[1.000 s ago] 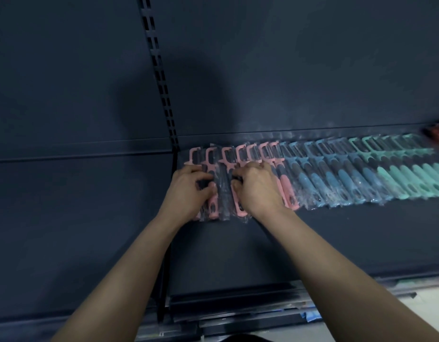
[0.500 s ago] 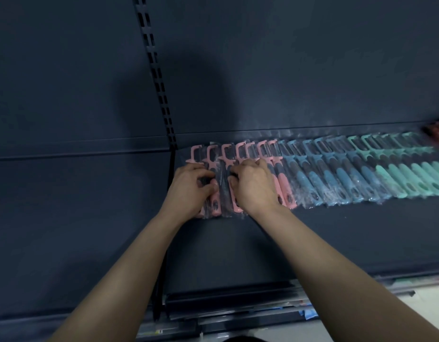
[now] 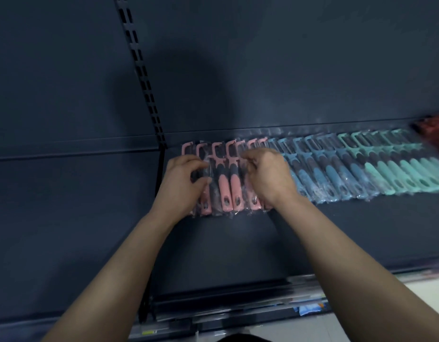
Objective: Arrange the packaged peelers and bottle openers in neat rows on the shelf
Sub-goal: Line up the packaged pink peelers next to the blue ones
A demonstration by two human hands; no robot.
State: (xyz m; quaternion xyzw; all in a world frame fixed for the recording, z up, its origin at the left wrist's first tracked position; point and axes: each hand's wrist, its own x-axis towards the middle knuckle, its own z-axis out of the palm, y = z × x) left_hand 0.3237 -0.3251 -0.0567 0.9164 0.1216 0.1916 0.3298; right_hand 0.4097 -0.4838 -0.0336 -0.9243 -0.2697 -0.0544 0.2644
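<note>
A row of packaged peelers lies along the back of the dark shelf (image 3: pixel 238 243). Pink peelers (image 3: pixel 226 183) are at the left end, blue peelers (image 3: pixel 324 174) follow in the middle, and teal peelers (image 3: pixel 398 169) run to the right. My left hand (image 3: pixel 184 183) has curled fingers and pinches the leftmost pink packets. My right hand (image 3: pixel 267 176) lies over the right pink packets with its fingers curled on them. Two pink peelers show plainly between the hands.
A slotted upright (image 3: pixel 142 77) divides the shelf's back panel. A red packaged item (image 3: pixel 433 129) sits blurred at the far right end of the row. Lower shelf edges with paper labels (image 3: pixel 309 307) show below. The shelf section left of the upright holds nothing.
Both hands have moved apart a little, uncovering two pink peelers between them. The row of blue and teal peelers has stayed put.
</note>
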